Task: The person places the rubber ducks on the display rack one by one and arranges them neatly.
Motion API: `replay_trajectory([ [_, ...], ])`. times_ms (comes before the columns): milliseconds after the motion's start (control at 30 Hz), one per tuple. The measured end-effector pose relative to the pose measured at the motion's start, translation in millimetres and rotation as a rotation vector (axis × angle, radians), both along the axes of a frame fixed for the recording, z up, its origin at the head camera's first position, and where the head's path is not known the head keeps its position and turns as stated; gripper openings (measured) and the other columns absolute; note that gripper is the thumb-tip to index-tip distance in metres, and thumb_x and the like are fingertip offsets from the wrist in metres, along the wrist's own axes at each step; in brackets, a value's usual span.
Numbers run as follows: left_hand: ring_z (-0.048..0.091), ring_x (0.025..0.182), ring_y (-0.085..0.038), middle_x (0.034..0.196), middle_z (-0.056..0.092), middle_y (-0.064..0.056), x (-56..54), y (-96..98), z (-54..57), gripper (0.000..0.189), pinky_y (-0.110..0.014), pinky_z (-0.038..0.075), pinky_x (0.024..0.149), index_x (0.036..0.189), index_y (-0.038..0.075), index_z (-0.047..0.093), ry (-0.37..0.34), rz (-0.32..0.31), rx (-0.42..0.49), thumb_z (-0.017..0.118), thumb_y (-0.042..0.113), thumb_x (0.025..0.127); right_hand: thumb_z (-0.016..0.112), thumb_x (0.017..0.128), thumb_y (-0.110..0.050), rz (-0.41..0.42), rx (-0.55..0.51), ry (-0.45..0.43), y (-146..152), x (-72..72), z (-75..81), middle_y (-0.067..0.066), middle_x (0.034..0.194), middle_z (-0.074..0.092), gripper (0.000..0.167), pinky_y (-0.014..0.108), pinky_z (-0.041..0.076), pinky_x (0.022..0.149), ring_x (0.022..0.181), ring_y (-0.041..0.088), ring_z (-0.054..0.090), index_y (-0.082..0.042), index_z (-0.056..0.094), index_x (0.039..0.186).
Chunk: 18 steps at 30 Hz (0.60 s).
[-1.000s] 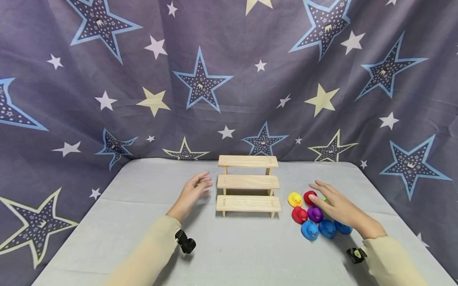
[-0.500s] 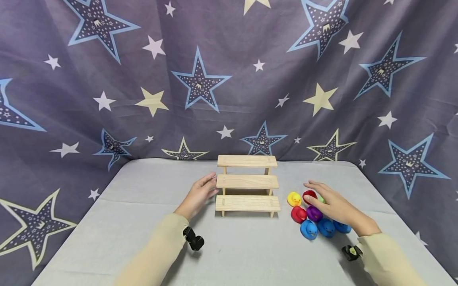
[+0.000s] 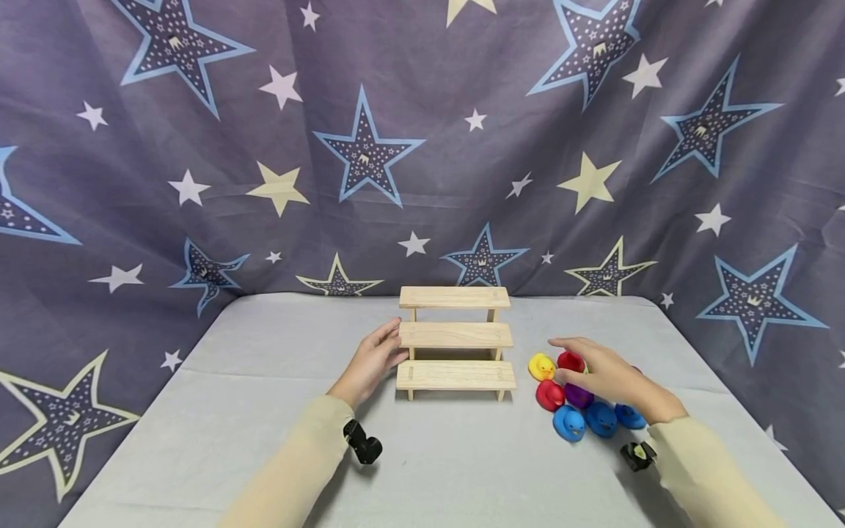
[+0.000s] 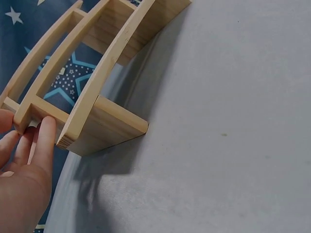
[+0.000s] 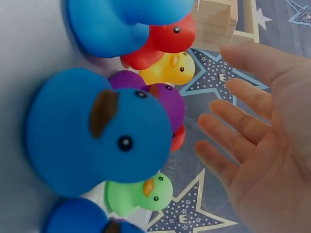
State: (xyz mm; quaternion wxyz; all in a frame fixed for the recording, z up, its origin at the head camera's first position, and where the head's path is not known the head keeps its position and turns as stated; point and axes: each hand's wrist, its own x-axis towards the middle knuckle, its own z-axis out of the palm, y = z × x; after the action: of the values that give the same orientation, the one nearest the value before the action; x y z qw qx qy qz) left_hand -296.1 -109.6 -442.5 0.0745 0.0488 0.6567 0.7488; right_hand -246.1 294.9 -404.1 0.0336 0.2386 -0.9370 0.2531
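A three-step wooden display stand [image 3: 455, 335] stands near the middle of the table. My left hand [image 3: 371, 364] holds the left end of its middle step; in the left wrist view the fingertips [image 4: 47, 127] reach under that board and touch the side support. To the right lies a cluster of rubber ducks: a yellow duck [image 3: 542, 366], a red duck [image 3: 550, 395], another red duck [image 3: 571, 361], a purple duck [image 3: 578, 397], a green duck [image 5: 138, 194] and several blue ducks [image 3: 569, 423]. Over them hovers my right hand [image 3: 607, 374], fingers extended and holding nothing, partly hiding the cluster.
A pale grey cloth covers the table [image 3: 449, 469]. Behind and at both sides hangs a dark curtain [image 3: 422, 183] printed with stars. Each wrist carries a small black camera, such as the left camera [image 3: 362, 443].
My left hand has moved right to the stand and taken hold of its middle step. My right hand has shifted slightly left and lower over the ducks. The stand and ducks stay in place.
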Motion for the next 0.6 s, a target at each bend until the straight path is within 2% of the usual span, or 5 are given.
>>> replay_trajectory([
  [400, 0.04, 0.139, -0.034, 0.156, 0.034, -0.02, -0.4, 0.3, -1.9, 0.053, -0.038, 0.048, 0.11, 0.156, 0.003, 0.031, -0.006, 0.01, 0.013, 0.046, 0.007, 0.105, 0.074, 0.09, -0.018, 0.029, 0.054, -0.11, -3, -24.9, -2.9, 0.023, 0.132, 0.059, 0.054, 0.06, 0.053, 0.097, 0.111, 0.038, 0.06, 0.0, 0.057, 0.138],
  [600, 0.039, 0.14, -0.035, 0.157, 0.032, -0.021, 0.4, -0.2, -2.5, 0.054, -0.038, 0.048, 0.109, 0.156, 0.002, 0.031, -0.008, 0.002, 0.027, 0.046, 0.005, 0.105, 0.074, 0.089, -0.016, 0.036, 0.101, -0.163, -6, -37.9, -5.0, 0.019, 0.133, 0.06, 0.052, 0.06, 0.053, 0.098, 0.117, 0.041, 0.058, -0.002, 0.06, 0.136],
])
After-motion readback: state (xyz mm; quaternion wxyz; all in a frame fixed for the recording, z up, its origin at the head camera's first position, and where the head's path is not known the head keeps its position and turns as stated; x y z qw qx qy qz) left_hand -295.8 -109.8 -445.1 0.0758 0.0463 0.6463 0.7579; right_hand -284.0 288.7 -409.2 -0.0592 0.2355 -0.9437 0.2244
